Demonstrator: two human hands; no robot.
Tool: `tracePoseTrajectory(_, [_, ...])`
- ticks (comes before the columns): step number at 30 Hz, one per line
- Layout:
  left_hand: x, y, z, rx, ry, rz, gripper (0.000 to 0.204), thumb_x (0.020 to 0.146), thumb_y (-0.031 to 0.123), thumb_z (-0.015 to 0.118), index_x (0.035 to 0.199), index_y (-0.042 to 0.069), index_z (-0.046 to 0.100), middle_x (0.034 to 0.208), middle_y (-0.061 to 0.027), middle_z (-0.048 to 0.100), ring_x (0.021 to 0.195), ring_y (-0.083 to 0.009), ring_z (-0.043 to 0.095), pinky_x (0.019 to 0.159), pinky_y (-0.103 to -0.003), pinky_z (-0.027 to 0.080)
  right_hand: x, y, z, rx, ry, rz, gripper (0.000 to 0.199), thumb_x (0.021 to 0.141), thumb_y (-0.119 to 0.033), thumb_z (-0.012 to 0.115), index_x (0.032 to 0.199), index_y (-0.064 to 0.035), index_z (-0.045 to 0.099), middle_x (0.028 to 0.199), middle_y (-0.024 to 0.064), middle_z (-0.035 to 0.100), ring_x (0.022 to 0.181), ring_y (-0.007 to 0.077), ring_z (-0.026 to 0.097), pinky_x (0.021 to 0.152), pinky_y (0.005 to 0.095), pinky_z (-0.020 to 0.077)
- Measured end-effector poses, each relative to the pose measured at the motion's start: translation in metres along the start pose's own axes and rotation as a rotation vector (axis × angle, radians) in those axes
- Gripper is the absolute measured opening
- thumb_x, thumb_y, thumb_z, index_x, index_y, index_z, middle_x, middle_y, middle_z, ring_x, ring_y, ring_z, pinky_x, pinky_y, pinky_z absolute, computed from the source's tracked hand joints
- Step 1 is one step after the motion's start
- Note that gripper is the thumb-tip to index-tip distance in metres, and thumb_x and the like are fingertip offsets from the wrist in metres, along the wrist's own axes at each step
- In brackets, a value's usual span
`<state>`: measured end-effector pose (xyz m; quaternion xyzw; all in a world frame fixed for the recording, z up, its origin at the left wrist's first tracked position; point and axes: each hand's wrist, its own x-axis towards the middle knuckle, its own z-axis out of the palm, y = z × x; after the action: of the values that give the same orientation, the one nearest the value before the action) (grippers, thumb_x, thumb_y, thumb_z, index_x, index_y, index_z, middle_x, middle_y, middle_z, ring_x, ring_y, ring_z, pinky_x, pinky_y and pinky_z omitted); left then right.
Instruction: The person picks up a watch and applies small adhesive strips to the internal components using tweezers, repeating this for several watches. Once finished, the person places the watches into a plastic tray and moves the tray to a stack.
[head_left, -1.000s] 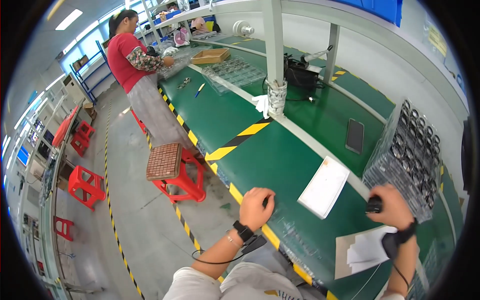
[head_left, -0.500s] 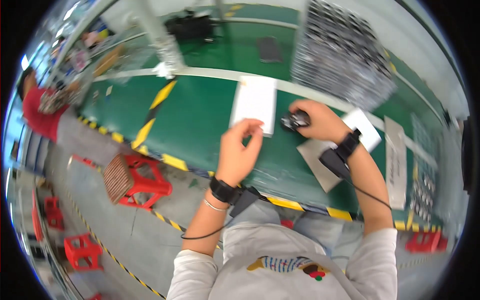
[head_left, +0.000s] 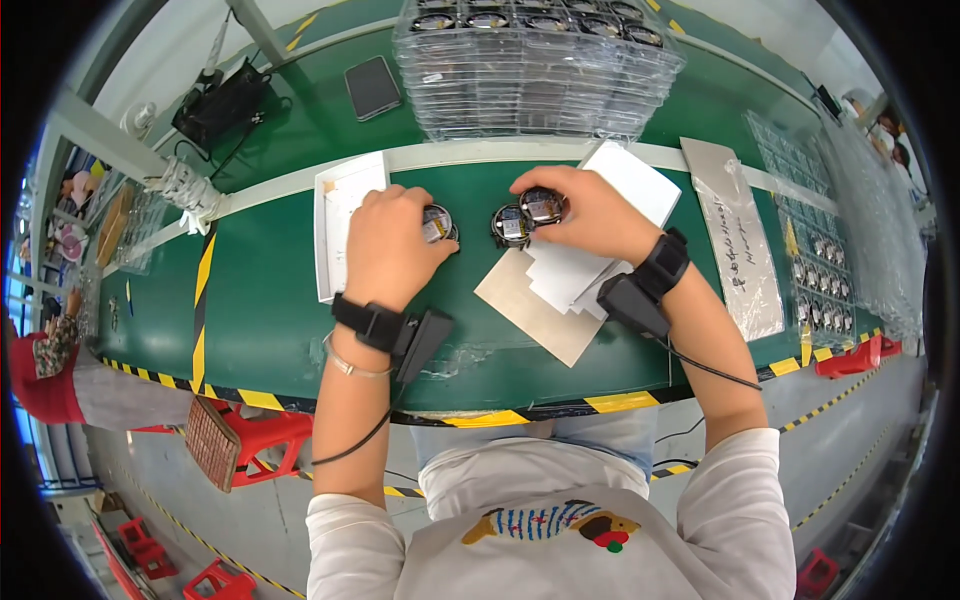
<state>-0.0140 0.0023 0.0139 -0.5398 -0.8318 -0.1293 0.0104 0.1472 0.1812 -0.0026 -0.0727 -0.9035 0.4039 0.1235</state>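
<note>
My left hand [head_left: 388,245] is closed on the edge of a round electronic module [head_left: 437,223], black-rimmed with a pale part in its middle. Just left of that hand lies a shallow white box [head_left: 330,225], partly covered by my fingers. My right hand [head_left: 590,215] grips a second round module [head_left: 543,204] of the same look. A third round module [head_left: 510,227] sits against it on the left, touching or slightly overlapped; whether my fingers also hold it I cannot tell. Under my right wrist are white sheets [head_left: 570,280] and a beige card [head_left: 540,315].
Stacked clear plastic trays [head_left: 540,90] with round modules on top stand at the back. A dark phone [head_left: 372,88] and a black bag [head_left: 225,105] lie left of them. On the right are a wrapped cardboard strip [head_left: 735,240] and a module tray [head_left: 825,275]. A red stool [head_left: 265,440] stands at lower left.
The view has shifted. My left hand, pinched over the white box before, now holds a round module. Two modules now show at my right hand, where one dark round thing showed.
</note>
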Motion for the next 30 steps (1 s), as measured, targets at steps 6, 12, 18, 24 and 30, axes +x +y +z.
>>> tracePoseTrajectory(6, [-0.032, 0.020, 0.000, -0.395, 0.052, 0.038, 0.043, 0.061, 0.006, 0.074, 0.100, 0.001, 0.057, 0.090, -0.0153, 0.056, 0.087, -0.0355, 0.056, 0.077, -0.040, 0.048, -0.015, 0.018, -0.014, -0.180, 0.005, -0.014, 0.049, 0.066, -0.008, 0.071, 0.112, -0.0047, 0.057, 0.106, 0.0122, 0.060, 0.102, 0.0291, 0.056, 0.088, 0.0356, 0.0453])
tracePoseTrajectory(12, [-0.020, 0.034, 0.026, -0.655, -0.095, 0.141, 0.045, 0.065, 0.003, 0.071, 0.106, 0.000, 0.052, 0.093, -0.0136, 0.057, 0.080, -0.0293, 0.059, 0.073, -0.035, 0.049, -0.044, 0.000, -0.020, -0.443, 0.205, -0.054, 0.040, 0.067, -0.007, 0.070, 0.106, -0.0037, 0.060, 0.101, 0.0110, 0.060, 0.100, 0.0294, 0.055, 0.088, 0.0358, 0.0446])
tracePoseTrajectory(18, [0.000, 0.051, 0.036, -1.433, -0.469, -0.166, 0.033, 0.076, 0.008, 0.069, 0.106, 0.003, 0.054, 0.091, -0.0041, 0.062, 0.073, -0.0097, 0.057, 0.063, -0.022, 0.045, -0.080, -0.012, -0.020, -0.638, -0.070, -0.005, 0.027, 0.066, -0.002, 0.066, 0.092, -0.0038, 0.064, 0.095, 0.0099, 0.060, 0.090, 0.0287, 0.055, 0.082, 0.0350, 0.0456])
tracePoseTrajectory(24, [0.007, 0.067, 0.037, -1.583, -0.589, -0.365, 0.028, 0.082, 0.011, 0.066, 0.108, 0.005, 0.056, 0.085, 0.0002, 0.063, 0.073, -0.0045, 0.056, 0.060, -0.018, 0.043, -0.089, -0.004, -0.014, -0.824, -0.081, -0.032, 0.027, 0.063, 0.001, 0.064, 0.089, -0.0036, 0.062, 0.091, 0.0089, 0.059, 0.085, 0.0272, 0.056, 0.078, 0.0341, 0.0466])
tracePoseTrajectory(30, [-0.008, 0.066, 0.040, -1.668, -0.444, -0.298, 0.020, 0.087, 0.010, 0.059, 0.105, 0.002, 0.058, 0.094, -0.0051, 0.065, 0.077, -0.0078, 0.061, 0.058, -0.020, 0.047, -0.097, 0.006, -0.030, -0.394, 0.356, 0.033, 0.018, 0.077, -0.001, 0.059, 0.094, -0.0018, 0.054, 0.091, 0.0114, 0.057, 0.084, 0.0229, 0.060, 0.073, 0.0333, 0.0496])
